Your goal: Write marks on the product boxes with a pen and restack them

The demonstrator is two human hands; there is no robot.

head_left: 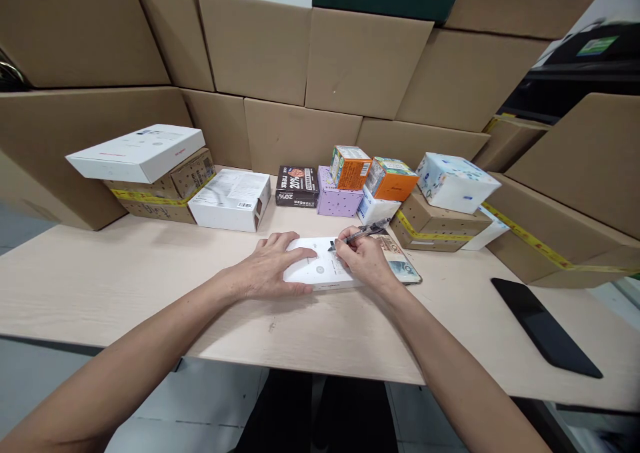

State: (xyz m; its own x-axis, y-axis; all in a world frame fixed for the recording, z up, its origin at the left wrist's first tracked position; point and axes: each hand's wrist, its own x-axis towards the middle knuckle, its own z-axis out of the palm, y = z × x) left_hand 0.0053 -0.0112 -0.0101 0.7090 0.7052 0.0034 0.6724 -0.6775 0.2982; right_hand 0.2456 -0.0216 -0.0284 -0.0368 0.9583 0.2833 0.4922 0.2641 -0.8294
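Observation:
A flat white box (325, 261) lies on the table in front of me, with small dark print on top. My left hand (270, 266) spans its left end; the thumb runs along the near side, one finger rests on top and others reach the far edge. In my right hand (367, 256) is a pen (367, 230), pinched between the fingers. The pen's tip points down and left at the top of the white box, by a small dark mark; whether it touches, I cannot tell. Partly behind my right hand is a flat printed packet (404, 270).
Cartons and packets line the back: a white box (230, 200), a black box (297, 186), a purple box (337, 196), orange boxes (393, 178) and a tissue pack (455, 181) on a brown carton (435, 223). A black phone-like slab (545, 326) lies right. Cardboard panels (367, 63) stand behind.

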